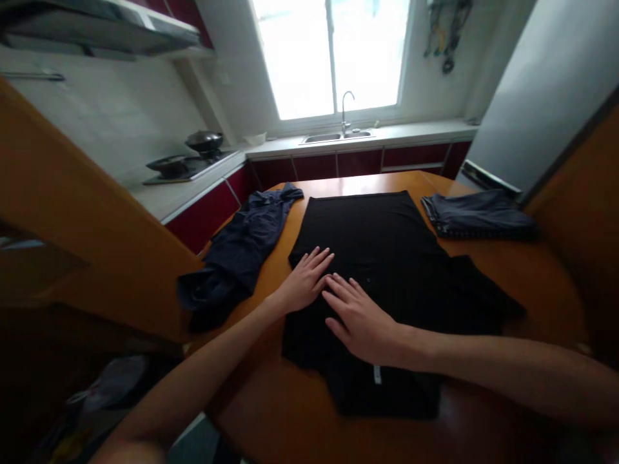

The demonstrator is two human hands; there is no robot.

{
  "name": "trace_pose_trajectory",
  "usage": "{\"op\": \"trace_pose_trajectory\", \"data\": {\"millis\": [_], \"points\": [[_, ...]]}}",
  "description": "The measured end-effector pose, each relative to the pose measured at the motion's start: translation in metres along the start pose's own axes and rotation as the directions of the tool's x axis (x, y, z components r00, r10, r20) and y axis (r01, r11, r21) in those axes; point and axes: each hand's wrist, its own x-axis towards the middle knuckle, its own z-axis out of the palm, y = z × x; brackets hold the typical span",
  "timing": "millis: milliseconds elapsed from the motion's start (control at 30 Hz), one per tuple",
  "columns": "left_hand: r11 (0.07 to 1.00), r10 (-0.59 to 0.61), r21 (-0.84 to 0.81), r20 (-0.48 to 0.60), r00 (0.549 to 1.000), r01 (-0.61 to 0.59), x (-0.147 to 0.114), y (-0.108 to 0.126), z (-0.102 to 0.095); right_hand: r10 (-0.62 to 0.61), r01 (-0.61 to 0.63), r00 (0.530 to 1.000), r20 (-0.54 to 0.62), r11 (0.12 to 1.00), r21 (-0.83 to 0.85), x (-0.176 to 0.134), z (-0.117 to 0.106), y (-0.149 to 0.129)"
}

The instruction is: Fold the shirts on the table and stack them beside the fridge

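Observation:
A black shirt [372,238] lies spread flat on the wooden table [271,393], its collar end towards me with a small white label showing. On the shirt's left side rests my left hand [305,280], palm down with fingers stretched out. Close beside it, my right hand [360,319] also lies flat on the black cloth, fingers extended and slightly spread. The fingertips of the two hands nearly meet; whether they touch I cannot tell. One sleeve of the shirt reaches out to the right, while the left sleeve is partly hidden by my left hand and forearm.
Dark blue clothing [242,245] lies loosely along the table's left edge. Folded jeans [478,216] sit at the right. Beyond the table are a sink [324,138], a stove with pans [206,142] and a large grey refrigerator [536,96].

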Motion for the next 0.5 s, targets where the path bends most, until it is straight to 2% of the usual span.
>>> {"op": "trace_pose_trajectory", "data": {"millis": [100, 167, 233, 300, 367, 400, 433, 467, 500], "points": [[0.995, 0.098, 0.0, 0.087, 0.991, -0.098, -0.005, 0.012, 0.005, -0.022, 0.022, 1.0, -0.001, 0.999, 0.04, -0.031, -0.019, 0.002], [0.992, 0.121, 0.023, 0.121, 0.985, -0.124, -0.006, 0.014, 0.01, 0.07, -0.066, 0.995, -0.073, 0.996, 0.053, -0.05, -0.037, 0.022], [0.991, 0.116, 0.048, 0.127, 0.985, -0.123, -0.007, 0.012, 0.015, 0.227, -0.219, 0.951, -0.21, 0.974, 0.061, -0.072, -0.058, 0.058], [0.99, 0.115, 0.068, 0.122, 0.986, -0.123, -0.006, 0.009, 0.018, 0.399, -0.414, 0.838, -0.372, 0.909, 0.044, -0.099, -0.08, 0.103], [0.988, 0.117, 0.085, 0.114, 0.986, -0.127, -0.005, 0.005, 0.02, 0.555, -0.629, 0.674, -0.487, 0.777, 0.014, -0.13, -0.099, 0.146], [0.987, 0.119, 0.091, 0.112, 0.987, -0.129, -0.005, 0.004, 0.02, 0.632, -0.731, 0.583, -0.51, 0.682, 0.01, -0.144, -0.105, 0.164], [0.987, 0.119, 0.096, 0.112, 0.987, -0.13, -0.004, 0.004, 0.02, 0.703, -0.797, 0.524, -0.481, 0.604, 0.015, -0.158, -0.109, 0.178], [0.986, 0.119, 0.1, 0.114, 0.986, -0.13, -0.004, 0.004, 0.019, 0.755, -0.837, 0.482, -0.444, 0.547, 0.023, -0.169, -0.112, 0.189], [0.986, 0.117, 0.101, 0.12, 0.986, -0.13, -0.003, 0.004, 0.018, 0.79, -0.854, 0.468, -0.396, 0.52, 0.027, -0.178, -0.112, 0.196]]}}
